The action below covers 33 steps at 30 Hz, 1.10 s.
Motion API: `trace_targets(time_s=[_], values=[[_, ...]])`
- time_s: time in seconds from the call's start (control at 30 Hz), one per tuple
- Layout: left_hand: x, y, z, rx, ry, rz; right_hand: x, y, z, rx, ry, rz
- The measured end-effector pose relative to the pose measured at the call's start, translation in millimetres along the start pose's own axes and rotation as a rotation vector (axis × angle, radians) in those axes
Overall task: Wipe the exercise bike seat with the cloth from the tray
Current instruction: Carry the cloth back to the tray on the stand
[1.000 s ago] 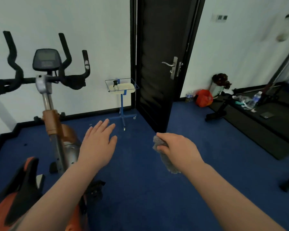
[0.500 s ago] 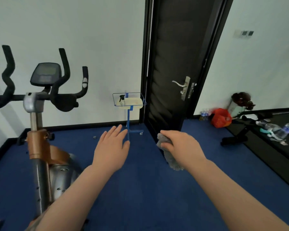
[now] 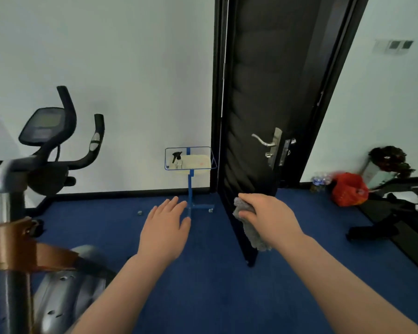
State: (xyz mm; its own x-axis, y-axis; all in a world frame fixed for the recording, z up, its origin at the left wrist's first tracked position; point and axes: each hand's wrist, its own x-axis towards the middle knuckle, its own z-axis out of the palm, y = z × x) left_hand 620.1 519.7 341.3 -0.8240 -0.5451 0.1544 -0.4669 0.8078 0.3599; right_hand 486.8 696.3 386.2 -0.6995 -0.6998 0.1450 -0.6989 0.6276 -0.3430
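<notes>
My right hand [image 3: 270, 220] is shut on a grey cloth [image 3: 250, 227] that hangs down from my fist in mid-air over the blue carpet. My left hand [image 3: 165, 227] floats palm down with fingers spread and holds nothing. The exercise bike [image 3: 32, 179] stands at the left, with its handlebars, console and copper-coloured frame in view; its seat is out of frame. The blue wire tray [image 3: 190, 157] on a blue stand sits by the far wall, straight ahead of my hands, with a spray bottle [image 3: 177, 159] in it.
An open black door [image 3: 263, 116] juts into the room just right of the tray stand. A red bag [image 3: 349, 189], water bottles [image 3: 320, 180] and dark gym equipment [image 3: 396, 213] lie at the right. Blue carpet spreads between the bike and the door.
The view has tilted up and shifted right: the orange and black bike seat has left the frame, and the tray looks nearer. Both hands keep their pose, cloth still in the right.
</notes>
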Motion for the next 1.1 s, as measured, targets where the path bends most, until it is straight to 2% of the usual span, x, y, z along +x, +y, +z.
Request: trace_targets(time_s=[0.17, 0.4, 0.7, 1.1], values=[[51, 25, 7, -0.001, 0.058, -0.066, 60, 38, -5, 0.038, -0.009, -0.049], [113, 22, 15, 0.018, 0.078, -0.13, 129, 50, 15, 0.093, -0.053, -0.098], [227, -33, 26, -0.056, 0.094, -0.17, 253, 38, 55, 0.069, -0.097, -0.095], [390, -87, 31, -0.023, 0.054, -0.082, 416, 32, 81, 0.105, -0.065, -0.013]])
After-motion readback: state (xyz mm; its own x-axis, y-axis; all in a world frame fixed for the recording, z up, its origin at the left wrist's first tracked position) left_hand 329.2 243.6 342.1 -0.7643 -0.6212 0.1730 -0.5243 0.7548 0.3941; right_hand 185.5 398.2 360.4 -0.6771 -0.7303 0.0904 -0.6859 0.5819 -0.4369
